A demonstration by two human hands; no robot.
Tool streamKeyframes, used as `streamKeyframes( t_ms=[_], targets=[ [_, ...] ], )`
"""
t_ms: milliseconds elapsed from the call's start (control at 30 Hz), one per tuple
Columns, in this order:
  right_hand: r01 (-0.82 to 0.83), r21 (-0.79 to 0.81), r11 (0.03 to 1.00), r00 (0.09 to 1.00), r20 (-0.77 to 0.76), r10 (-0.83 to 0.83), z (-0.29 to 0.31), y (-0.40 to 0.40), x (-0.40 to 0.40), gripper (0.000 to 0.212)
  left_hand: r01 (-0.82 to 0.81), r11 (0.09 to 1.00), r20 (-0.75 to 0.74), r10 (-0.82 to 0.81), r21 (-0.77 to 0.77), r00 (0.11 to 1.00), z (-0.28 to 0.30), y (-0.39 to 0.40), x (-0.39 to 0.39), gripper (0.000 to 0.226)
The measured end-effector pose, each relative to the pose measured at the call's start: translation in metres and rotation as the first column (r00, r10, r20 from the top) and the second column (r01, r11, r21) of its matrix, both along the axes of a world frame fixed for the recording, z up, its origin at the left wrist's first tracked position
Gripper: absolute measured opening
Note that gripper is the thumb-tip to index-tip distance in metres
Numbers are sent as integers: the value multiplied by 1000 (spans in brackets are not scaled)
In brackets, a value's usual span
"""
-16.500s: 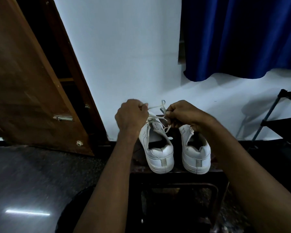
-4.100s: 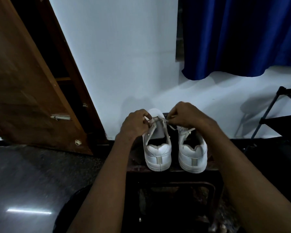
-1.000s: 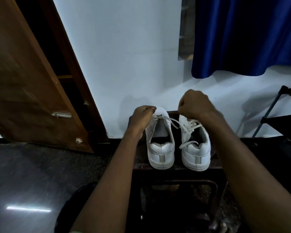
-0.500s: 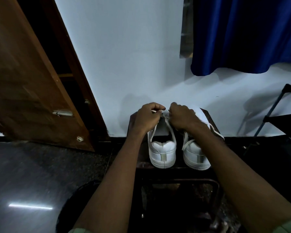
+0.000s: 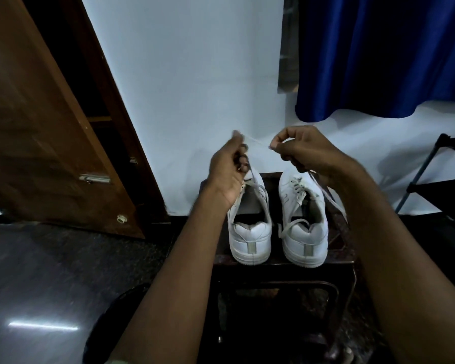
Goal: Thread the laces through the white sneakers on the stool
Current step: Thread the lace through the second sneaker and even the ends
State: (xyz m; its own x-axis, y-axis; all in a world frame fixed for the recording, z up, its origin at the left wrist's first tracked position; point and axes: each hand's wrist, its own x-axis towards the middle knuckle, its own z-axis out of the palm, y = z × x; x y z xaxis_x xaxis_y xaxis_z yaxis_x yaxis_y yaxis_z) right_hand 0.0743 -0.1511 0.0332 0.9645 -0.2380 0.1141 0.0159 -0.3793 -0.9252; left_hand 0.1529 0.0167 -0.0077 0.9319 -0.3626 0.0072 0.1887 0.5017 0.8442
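I see two white shoes side by side on a dark stool [image 5: 342, 256], heels toward me. The left sneaker [image 5: 250, 237] and the right sneaker [image 5: 304, 232] are close together but do not touch.

Both of my hands are up above the shoes, near the toes. My left hand [image 5: 227, 166] is over the front of the left sneaker. Its fingers are curled in and they hold a white lace [image 5: 255, 141]. The lace runs down from that hand into the left sneaker, right under the grip. A bit of it sticks up above my knuckles.

From the left hand the lace also goes sideways through the air to my right hand [image 5: 304, 151]. It looks thin and blurry there. My right hand is higher than the right sneaker and a little behind its toe. Its thumb and first finger are pressed together on the end of the lace. The other fingers are bent.

Another lace [image 5: 330, 199] hangs down from under my right hand along the outer side of the right sneaker. I cannot tell if that hand holds it too. A loose loop of it lies over the heel opening of the right sneaker.

The stool stands against a white wall [image 5: 195, 88]. A brown door [image 5: 37, 127] is on the left and a blue curtain [image 5: 378, 56] hangs on the right.
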Motion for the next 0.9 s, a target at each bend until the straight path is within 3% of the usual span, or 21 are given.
streamKeyframes(
  t_ms=[33, 67, 100, 133, 200, 267, 333, 367, 400, 433, 500, 633, 767, 900],
  targets=[
    [22, -20, 1000, 1000, -18, -23, -1, -3, -1, 5, -70, 994, -114, 59, -89, 992, 0, 2, 5, 16],
    [64, -31, 997, 998, -20, -65, -2, -5, -1, 4, -153, 988, -146, 146, -37, 978, -3, 5, 10, 11],
    [111, -25, 993, 994, -15, -112, -3, -6, 0, 5, -209, 971, -76, 218, 116, 973, -6, 7, 11, 12],
    [147, 18, 989, 989, -8, -147, -4, -6, 2, 10, -246, 912, 66, 238, 329, 969, -12, 9, 12, 27],
    [159, 260, 952, 986, 8, -167, -3, -2, 6, 19, -337, 717, 349, 139, 610, 927, -21, 9, 8, 58],
    [113, 601, 792, 988, 17, -154, -1, 4, 11, 27, -484, 656, 592, 70, 579, 803, -17, 3, -6, 58],
    [21, 845, 534, 991, 52, -122, -1, 8, 16, 34, -574, 660, 756, 14, 485, 654, -13, -4, -14, 30],
    [-25, 905, 424, 990, 80, -114, -1, 10, 18, 36, -567, 665, 774, -25, 486, 633, -9, -6, -18, 15],
    [-60, 938, 342, 988, 104, -111, -2, 12, 22, 36, -532, 665, 757, -78, 524, 648, -6, -8, -19, 12],
    [-81, 956, 280, 986, 118, -118, -4, 13, 25, 36, -470, 656, 708, -144, 591, 691, -3, -10, -22, 22],
    [-92, 972, 218, 983, 124, -139, -7, 15, 30, 38, -293, 660, 571, -251, 692, 782, 1, -10, -28, 36],
    [-55, 962, 266, 968, 116, -222, -14, 8, 34, 42, 13, 787, 402, -329, 617, 855, 5, -7, -31, 33],
    [-71, 954, 290, 960, 144, -240, -15, 0, 36, 45, 76, 809, 357, -339, 584, 871, 5, -8, -28, 20],
    [-16, 875, 483, 968, 134, -211, -15, 6, 33, 39, 182, 794, 277, -402, 580, 873, 0, -11, -33, 34]
  ],
)
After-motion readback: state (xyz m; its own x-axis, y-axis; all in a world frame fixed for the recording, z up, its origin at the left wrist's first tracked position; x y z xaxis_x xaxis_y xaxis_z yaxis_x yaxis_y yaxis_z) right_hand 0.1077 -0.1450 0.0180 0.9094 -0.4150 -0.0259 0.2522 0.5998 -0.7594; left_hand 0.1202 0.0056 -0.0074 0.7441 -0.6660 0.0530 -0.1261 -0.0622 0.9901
